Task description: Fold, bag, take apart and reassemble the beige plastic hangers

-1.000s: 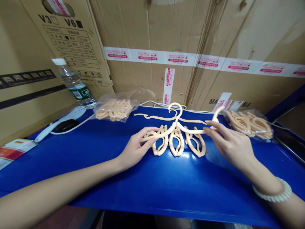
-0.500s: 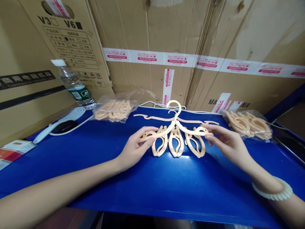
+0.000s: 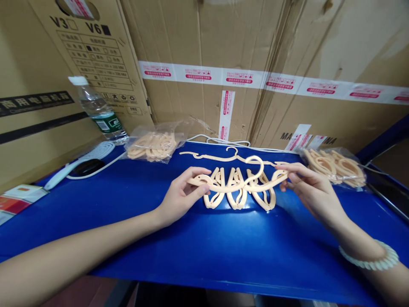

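Observation:
A beige folding clothes hanger is held up between my two hands, its arms spread and its hook leaning to the right. My left hand pinches the left arm's end between thumb and fingers. The right arm's end is pinched by my right hand. Behind and below the held hanger, three folded hangers lie side by side on the blue table, partly covered by it. Farther back lies another spread hanger, its hook pointing toward the boxes.
Bagged folded hangers lie at the back left, and another clear bag of hangers at the right. A water bottle stands near a white brush-like object. Cardboard boxes wall the back; a white cable runs along them.
The held hanger has tipped: its hook swung from upright down to the right, and its middle dropped lower. Both hands keep their grip at nearly the same places.

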The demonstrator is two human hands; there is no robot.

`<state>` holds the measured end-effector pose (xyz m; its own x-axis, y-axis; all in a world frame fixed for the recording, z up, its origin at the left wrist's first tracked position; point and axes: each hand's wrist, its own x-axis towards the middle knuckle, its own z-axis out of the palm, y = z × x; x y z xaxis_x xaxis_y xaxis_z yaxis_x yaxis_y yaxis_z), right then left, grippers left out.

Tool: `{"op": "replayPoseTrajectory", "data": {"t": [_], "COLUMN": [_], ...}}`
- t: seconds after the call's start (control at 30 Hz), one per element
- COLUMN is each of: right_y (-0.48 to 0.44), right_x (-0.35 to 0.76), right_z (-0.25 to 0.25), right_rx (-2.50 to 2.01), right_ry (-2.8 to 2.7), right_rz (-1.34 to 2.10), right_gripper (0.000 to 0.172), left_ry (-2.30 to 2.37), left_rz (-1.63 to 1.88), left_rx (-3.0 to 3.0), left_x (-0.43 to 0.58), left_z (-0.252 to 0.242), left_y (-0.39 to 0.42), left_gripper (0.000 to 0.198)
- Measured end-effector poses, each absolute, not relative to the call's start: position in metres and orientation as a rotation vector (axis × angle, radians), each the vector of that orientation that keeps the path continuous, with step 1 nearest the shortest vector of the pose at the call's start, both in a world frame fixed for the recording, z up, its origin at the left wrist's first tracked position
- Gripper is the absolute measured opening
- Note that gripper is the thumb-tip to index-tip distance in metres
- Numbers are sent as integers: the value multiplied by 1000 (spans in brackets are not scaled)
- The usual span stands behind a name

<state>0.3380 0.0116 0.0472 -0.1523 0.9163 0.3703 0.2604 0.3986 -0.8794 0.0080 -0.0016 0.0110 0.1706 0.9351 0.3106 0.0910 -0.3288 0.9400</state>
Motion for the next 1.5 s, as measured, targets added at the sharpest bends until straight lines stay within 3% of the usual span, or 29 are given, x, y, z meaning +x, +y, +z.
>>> {"op": "replayPoseTrajectory", "data": {"t": [0.27, 0.5, 0.6, 1.1, 1.5], "right_y": [-3, -18, -19, -21, -20], "right_x": [306, 288, 288, 295, 294], "right_z": [41, 41, 43, 41, 41], "right_rx": [-1009, -965, -924, -900, -861], "right_ry": [-1362, -1927, -2078, -2152, -2057], "right_rz": [1039, 1099, 1093, 1078, 1118], "right_gripper": [33, 14, 20, 34, 38], "left_ry": [839, 798, 779, 747, 596], "left_rz": [1256, 1236, 1248, 1259, 1249], "left_rx": [1538, 1597, 1573, 1830, 2017], "left_x": [17, 17, 17, 13, 10], "left_z": [7, 6, 5, -1, -4], "left_y": [-5, -6, -6, -4, -5], "left_gripper": [38, 47, 50, 7, 24]}}
